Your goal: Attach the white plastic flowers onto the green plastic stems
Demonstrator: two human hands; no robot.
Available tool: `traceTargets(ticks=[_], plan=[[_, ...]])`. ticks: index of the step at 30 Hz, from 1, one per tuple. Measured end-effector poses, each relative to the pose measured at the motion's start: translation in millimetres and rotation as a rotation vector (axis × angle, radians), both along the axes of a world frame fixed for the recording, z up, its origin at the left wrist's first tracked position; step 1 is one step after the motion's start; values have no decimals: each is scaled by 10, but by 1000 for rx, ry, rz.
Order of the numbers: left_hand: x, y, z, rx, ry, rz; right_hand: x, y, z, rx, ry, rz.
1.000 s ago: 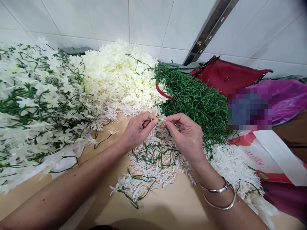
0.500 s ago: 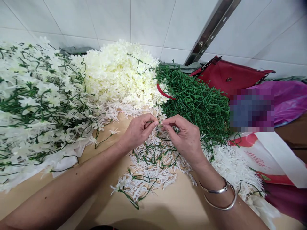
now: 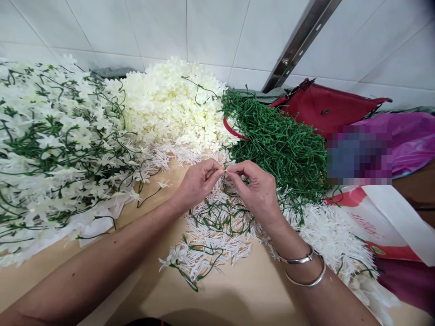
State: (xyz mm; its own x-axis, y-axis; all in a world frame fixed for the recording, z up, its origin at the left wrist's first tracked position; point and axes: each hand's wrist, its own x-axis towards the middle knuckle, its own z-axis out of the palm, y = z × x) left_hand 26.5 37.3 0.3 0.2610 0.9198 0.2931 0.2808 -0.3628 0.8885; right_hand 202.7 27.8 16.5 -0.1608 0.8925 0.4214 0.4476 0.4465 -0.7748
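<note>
My left hand and my right hand meet fingertip to fingertip at the middle of the table, both pinched shut on a thin green stem with a small white flower piece. Under them lies a scatter of white spiky flower pieces and green stems. Just behind my right hand sits a heap of bare green stems. Two silver bangles circle my right wrist.
A pile of cream blossoms lies at the back, and finished white flower sprays fill the left. A red bag, purple plastic and a red-and-white bag lie right. A white tiled wall stands behind.
Both hands have stayed together, with the fingertips working slightly closer on the stem; the view has shifted a little.
</note>
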Motion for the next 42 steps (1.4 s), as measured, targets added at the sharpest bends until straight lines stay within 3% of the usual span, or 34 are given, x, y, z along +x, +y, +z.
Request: traceTargets(ticks=[7, 11, 15, 23, 33, 39, 42], plan=[[31, -20, 11, -30, -22, 60, 17, 94, -107, -339, 357, 39], [22, -10, 9, -51, -12, 55, 38, 114, -109, -410, 494, 83], [25, -7, 9, -53, -24, 37, 58, 112, -109, -461, 499, 70], [22, 6, 0, -33, -1, 16, 41, 74, -76, -425, 415, 19], [-6, 24, -17, 12, 15, -34, 34, 65, -33, -391, 316, 83], [27, 14, -22, 7, 13, -1, -1, 107, -24, -423, 323, 66], [44, 6, -41, -13, -80, 83, -12, 98, 84, -346, 266, 17]])
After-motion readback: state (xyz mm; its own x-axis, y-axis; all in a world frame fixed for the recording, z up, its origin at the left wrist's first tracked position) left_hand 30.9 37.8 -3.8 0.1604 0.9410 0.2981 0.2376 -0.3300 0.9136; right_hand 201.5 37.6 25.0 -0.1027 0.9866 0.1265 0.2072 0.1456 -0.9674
